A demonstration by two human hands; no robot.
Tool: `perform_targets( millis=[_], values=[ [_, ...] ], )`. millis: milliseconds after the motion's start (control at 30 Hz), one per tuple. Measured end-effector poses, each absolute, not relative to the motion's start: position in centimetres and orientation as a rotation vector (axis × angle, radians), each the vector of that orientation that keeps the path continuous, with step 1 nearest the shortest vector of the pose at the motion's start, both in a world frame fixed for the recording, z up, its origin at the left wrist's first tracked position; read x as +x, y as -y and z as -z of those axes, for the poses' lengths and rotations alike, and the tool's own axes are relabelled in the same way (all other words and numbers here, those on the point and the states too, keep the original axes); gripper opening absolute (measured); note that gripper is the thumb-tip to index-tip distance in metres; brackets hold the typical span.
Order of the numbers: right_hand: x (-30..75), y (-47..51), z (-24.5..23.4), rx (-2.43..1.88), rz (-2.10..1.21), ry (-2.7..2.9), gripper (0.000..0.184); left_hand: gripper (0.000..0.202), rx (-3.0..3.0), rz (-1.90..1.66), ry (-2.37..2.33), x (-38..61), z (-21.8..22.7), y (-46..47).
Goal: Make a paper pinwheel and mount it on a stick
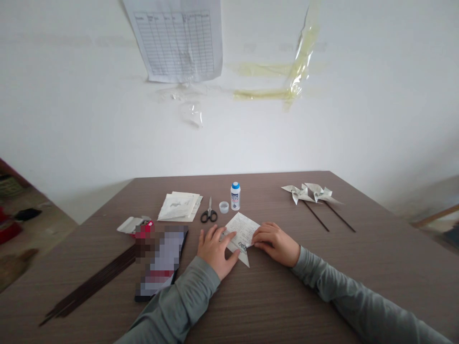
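Observation:
A printed white paper sheet, partly folded, lies on the brown wooden table in front of me. My left hand rests flat on its left side with fingers spread, pressing it down. My right hand lies on the sheet's right edge, fingers curled and pressed together on the paper. Just beyond the sheet stand a small white glue bottle with a blue top and its loose cap, with black-handled scissors to their left.
Two finished paper pinwheels on dark sticks lie at the far right. A stack of paper sheets lies behind the scissors. A phone, a small red box and a bundle of dark sticks are at the left.

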State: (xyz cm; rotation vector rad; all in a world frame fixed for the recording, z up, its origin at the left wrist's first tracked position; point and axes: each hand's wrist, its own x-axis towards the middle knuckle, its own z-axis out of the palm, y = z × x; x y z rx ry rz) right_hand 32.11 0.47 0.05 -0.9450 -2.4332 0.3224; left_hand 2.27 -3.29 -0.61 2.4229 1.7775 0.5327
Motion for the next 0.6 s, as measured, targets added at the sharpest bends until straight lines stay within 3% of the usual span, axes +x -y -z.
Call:
perform_targets(
  millis=[333, 600],
  values=[
    [31.5, -0.7, 2.4, -1.099, -0.244, 2.246, 0.019, 0.042, 2.415, -0.519, -1.777, 3.1, 0.5, 3.4],
    [31.4, -0.4, 2.2, -1.142, -0.158, 2.314, 0.018, 0.064, 2.400, -0.538, -1.754, 3.2, 1.2, 3.3]
  ],
)
